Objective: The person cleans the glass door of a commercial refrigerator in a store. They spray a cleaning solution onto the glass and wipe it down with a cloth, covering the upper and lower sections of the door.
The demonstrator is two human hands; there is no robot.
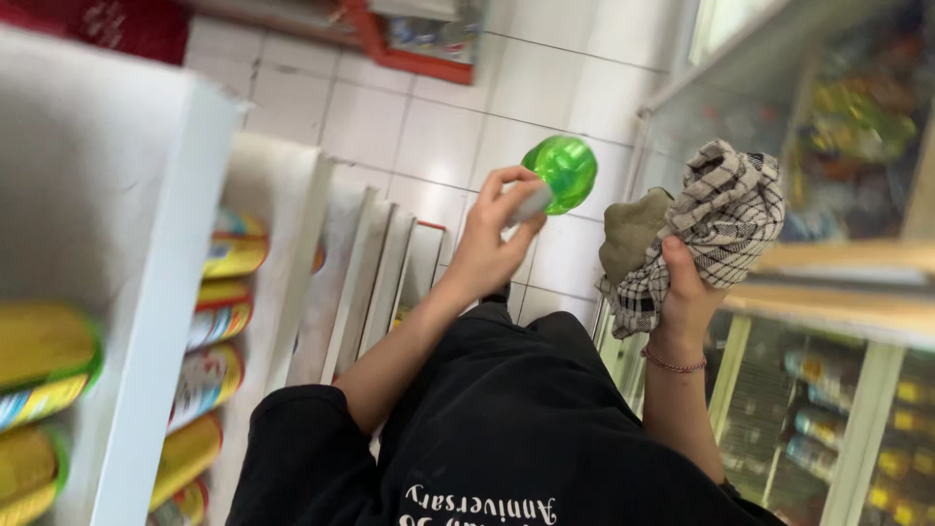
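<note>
A green translucent bottle (pixel 559 172) is held up in the left hand (pixel 484 248), the fingers wrapped around its pale neck or cap end, so that the rounded green body points away from the person, above the white tiled floor (pixel 409 136). A bunched checked cloth (pixel 726 209), with an olive-grey cloth (pixel 631 232) tucked beside it, is gripped tightly in the right hand (pixel 687 292), which is closed around the folds; a thin red bracelet (pixel 672 364) is seen on that wrist. Bottle and cloths are near each other but apart, both carried in the air between two fixtures, with nothing resting on a shelf.

To the left, white shelves (pixel 166 292) carry rows of yellow and red packets (pixel 219 312). To the right, a glass-fronted cooler (pixel 838 390) holds rows of bottles.

The step in hand is judged to be one of carrying or readying: cleaner in one hand, wiping cloths in the other. For a next move, the bottle would need to be aimed and the cloth bundle kept firmly gathered, since loose ends hang from it.
</note>
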